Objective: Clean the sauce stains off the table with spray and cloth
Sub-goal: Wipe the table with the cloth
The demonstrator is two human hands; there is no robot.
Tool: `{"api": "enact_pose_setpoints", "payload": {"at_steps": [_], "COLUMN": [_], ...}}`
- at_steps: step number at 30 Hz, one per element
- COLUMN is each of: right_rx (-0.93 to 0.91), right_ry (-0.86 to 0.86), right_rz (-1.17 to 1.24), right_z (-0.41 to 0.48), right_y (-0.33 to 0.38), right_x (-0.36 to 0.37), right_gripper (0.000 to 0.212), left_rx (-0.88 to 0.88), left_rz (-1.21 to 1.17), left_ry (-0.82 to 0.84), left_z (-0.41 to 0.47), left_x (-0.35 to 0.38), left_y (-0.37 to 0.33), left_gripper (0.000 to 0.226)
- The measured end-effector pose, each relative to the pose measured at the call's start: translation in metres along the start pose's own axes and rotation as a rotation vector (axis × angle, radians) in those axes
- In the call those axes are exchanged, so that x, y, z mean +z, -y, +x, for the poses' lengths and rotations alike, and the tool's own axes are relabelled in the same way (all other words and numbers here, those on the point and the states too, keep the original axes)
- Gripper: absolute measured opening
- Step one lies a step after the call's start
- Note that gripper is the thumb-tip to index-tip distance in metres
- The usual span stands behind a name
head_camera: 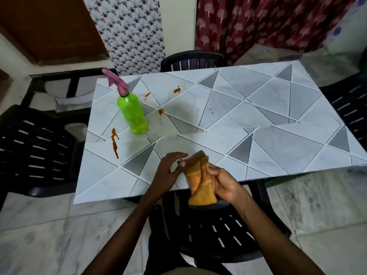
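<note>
Cloth [198,179], orange and crumpled, is gripped in the curled right hand [224,183] over the near edge of the table [258,116]. The left hand [168,171] is held just beside it, fingers loosely spread. The green spray bottle [133,112] is seen upright far left, among sauce stains [114,143].

No legible text or label, even on the spray bottle [132,114]
</note>
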State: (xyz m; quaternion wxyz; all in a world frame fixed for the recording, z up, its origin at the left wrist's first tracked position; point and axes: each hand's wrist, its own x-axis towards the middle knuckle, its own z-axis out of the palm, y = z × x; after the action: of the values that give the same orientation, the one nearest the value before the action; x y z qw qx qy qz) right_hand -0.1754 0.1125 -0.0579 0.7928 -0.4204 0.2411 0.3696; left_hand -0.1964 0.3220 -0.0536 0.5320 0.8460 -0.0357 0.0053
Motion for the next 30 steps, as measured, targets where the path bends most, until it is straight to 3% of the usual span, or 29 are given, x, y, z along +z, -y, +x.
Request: {"api": "enact_pose_setpoints", "payload": {"at_steps": [4, 9, 15, 20, 24, 27, 30], "right_rx": [0.139, 0.084, -0.006, -0.255, -0.354, -0.362, -0.37], "right_ry": [-0.016, 0.0, 0.071, 0.069, -0.157, -0.357, -0.473], "right_rz": [0.057, 0.059, 0.166, 0.397, 0.319, 0.338, 0.43], "right_z": [0.013, 0.027, 0.02, -0.001, -0.009, -0.01, -0.008], "right_y": [-0.001, -0.003, -0.016, -0.037, -0.044, -0.043, -0.042], "right_x": [0.028, 0.074, 0.085, 0.058, 0.043, 0.033, 0.015], "right_gripper": [0.036, 0.051, 0.065, 0.068, 0.078, 0.054, 0.042], "left_rx": [-0.064, -0.044, -0.158, -0.274, -0.375, -0.39, -0.435], "left_rz": [0.002, 0.072, -0.054, -0.125, -0.149, -0.165, -0.251], "left_ry": [0.109, 0.286, 0.547, 0.419, 0.312, 0.34, 0.442], "left_z": [0.036, 0.073, 0.096, 0.112, 0.108, 0.106, 0.112], "left_x": [-0.024, -0.047, -0.067, -0.049, -0.027, -0.004, 0.016], "left_y": [0.002, 0.025, 0.039, 0.04, 0.019, 0.003, -0.015], "left_gripper": [0.045, 0.053, 0.055, 0.062, 0.045, 0.021, 0.039]}}
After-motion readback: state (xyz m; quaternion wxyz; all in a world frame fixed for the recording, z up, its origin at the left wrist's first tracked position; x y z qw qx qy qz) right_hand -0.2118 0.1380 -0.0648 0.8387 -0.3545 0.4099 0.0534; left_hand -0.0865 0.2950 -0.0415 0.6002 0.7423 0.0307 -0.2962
